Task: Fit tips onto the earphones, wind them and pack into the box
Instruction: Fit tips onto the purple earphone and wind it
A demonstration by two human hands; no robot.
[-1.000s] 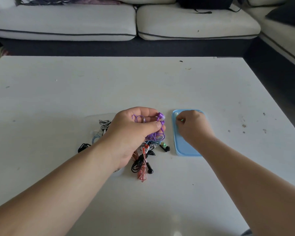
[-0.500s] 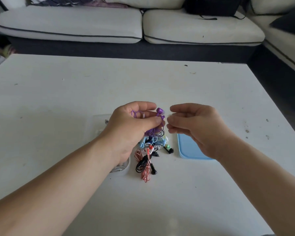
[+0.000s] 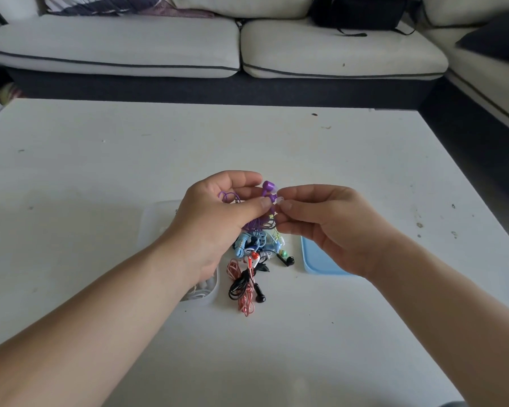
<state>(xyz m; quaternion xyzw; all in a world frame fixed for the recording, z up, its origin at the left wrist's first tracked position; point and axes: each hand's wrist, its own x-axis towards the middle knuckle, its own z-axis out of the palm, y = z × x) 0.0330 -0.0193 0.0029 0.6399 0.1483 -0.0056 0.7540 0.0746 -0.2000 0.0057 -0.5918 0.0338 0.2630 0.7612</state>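
Note:
My left hand grips a pair of purple earphones above the table, buds up and cable bunched in the palm. My right hand pinches a small clear ear tip right against the lower purple bud. Below the hands lies a tangled pile of earphones in blue, red, black and green. A clear plastic box sits under my left wrist, partly hidden, with white cable inside. Its light blue lid lies flat under my right hand.
The white table stretches wide on all sides, with small dark specks at the right. A grey sofa runs along the far edge and a black bag rests on it.
My right hand rose from the blue lid holding a clear tip and came up to the purple bud. My left hand stayed raised with the purple earphones.

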